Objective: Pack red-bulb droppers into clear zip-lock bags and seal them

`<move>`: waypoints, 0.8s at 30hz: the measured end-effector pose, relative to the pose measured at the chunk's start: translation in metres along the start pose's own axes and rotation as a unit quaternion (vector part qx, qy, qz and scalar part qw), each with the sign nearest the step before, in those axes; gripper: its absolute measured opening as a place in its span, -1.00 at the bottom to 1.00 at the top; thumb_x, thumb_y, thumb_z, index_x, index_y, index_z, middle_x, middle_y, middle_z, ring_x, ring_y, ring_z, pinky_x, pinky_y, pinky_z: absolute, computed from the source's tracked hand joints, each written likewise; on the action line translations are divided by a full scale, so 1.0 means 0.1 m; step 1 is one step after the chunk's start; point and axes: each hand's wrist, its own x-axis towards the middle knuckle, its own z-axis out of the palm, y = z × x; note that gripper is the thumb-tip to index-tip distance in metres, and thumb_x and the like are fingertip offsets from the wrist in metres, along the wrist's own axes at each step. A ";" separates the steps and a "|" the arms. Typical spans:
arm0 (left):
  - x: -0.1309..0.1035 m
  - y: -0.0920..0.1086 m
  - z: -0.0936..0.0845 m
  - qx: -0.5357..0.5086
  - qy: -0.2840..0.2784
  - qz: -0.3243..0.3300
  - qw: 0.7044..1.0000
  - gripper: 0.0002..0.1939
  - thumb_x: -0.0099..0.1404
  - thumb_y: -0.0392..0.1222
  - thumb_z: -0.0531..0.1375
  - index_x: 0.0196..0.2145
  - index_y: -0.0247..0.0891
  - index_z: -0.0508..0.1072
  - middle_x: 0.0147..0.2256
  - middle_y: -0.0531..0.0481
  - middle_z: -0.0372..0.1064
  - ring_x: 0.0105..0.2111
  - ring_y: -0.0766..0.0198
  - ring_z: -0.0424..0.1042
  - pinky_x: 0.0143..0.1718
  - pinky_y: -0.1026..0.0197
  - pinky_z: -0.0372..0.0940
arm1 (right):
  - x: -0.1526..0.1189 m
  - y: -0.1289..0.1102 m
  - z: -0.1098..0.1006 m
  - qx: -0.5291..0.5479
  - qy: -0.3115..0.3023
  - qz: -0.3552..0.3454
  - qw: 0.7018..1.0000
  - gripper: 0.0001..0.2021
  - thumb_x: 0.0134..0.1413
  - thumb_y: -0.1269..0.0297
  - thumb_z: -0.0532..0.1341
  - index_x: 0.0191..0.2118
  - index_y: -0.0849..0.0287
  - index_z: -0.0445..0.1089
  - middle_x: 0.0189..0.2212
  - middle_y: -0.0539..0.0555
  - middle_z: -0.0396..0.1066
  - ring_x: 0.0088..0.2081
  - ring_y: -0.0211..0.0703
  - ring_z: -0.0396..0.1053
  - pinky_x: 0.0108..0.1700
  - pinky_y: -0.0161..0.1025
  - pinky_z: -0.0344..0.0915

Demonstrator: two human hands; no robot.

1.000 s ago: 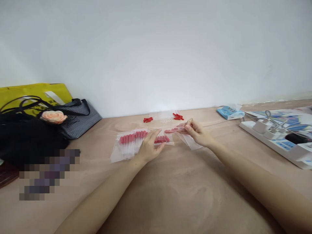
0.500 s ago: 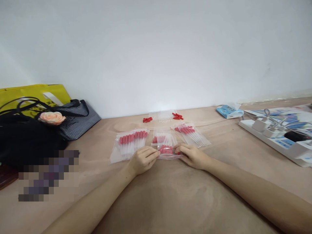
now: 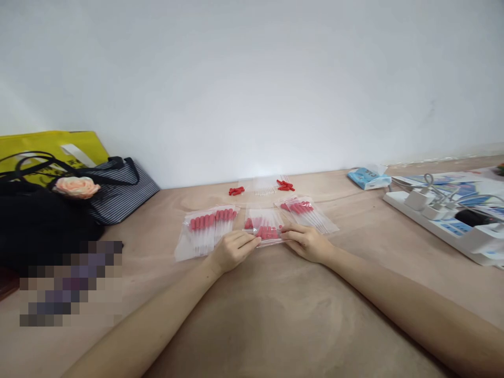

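Note:
Between my hands is a clear zip bag holding several thin white sticks with red heads. My left hand pinches its left near corner. The fingers of my right hand are closed on its right near corner. Under or just behind it lies another bag with red-headed sticks, partly hidden. To the left, filled bags overlap in a fan beside my left hand. More filled bags lie slanted behind my right hand.
Loose red pieces and a second red pile lie near the wall, flanking clear bags with thin sticks. At right are a tissue pack and a power strip with chargers. Striped and yellow bags stand left.
Both hands have moved slightly forward, away from me, with the zip bag between them. My right fingers have shifted along its corner. The whole view has shifted a little.

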 end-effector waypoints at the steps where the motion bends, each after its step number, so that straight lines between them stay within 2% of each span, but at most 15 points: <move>1: 0.00 -0.01 0.00 0.001 -0.001 0.005 1.000 -0.87 0.24 -0.42 0.07 -0.28 -0.35 0.38 -0.46 -0.05 0.45 -0.47 0.29 0.42 -0.44 0.24 0.36 | 0.00 0.01 0.00 -0.007 0.000 0.002 1.000 -0.84 0.10 0.38 0.05 -0.28 0.14 0.36 -0.25 0.09 0.41 -0.25 -0.23 0.39 -0.26 -0.32 0.32; 6: 0.00 -0.02 0.03 -0.002 -0.004 0.018 1.000 -0.86 0.25 -0.41 0.05 -0.32 -0.35 0.40 -0.48 -0.04 0.44 -0.50 0.29 0.41 -0.44 0.24 0.35 | 0.02 0.00 -0.03 -0.061 0.008 0.005 0.998 -0.85 0.09 0.38 0.06 -0.34 0.14 0.39 -0.28 0.05 0.43 -0.31 -0.26 0.38 -0.29 -0.33 0.27; 10: 0.00 -0.01 0.06 -0.005 -0.001 0.003 1.000 -0.87 0.25 -0.40 0.06 -0.36 -0.33 0.40 -0.51 -0.01 0.43 -0.52 0.32 0.40 -0.45 0.27 0.33 | 0.10 -0.07 -0.02 -0.125 0.042 -0.014 0.991 -0.86 0.07 0.37 0.09 -0.38 0.16 0.40 -0.36 0.04 0.43 -0.36 -0.25 0.31 -0.33 -0.32 0.22; 18: 0.01 0.00 0.06 0.001 -0.012 -0.007 1.000 -0.84 0.27 -0.36 0.05 -0.42 -0.34 0.40 -0.54 -0.02 0.41 -0.52 0.31 0.39 -0.47 0.27 0.32 | 0.32 -0.24 0.17 -0.218 0.075 -0.138 0.963 -0.86 0.06 0.40 0.11 -0.43 0.19 0.40 -0.52 0.00 0.38 -0.44 -0.27 0.19 -0.44 -0.29 0.06; 24: 0.04 0.01 0.03 0.006 -0.023 0.013 1.000 -0.81 0.27 -0.40 0.01 -0.41 -0.34 0.39 -0.55 -0.01 0.39 -0.53 0.31 0.38 -0.48 0.26 0.31 | 0.35 -0.25 0.17 -0.244 0.087 -0.213 0.942 -0.79 0.09 0.43 0.06 -0.51 0.19 0.35 -0.54 -0.01 0.34 -0.44 -0.30 0.19 -0.43 -0.26 0.00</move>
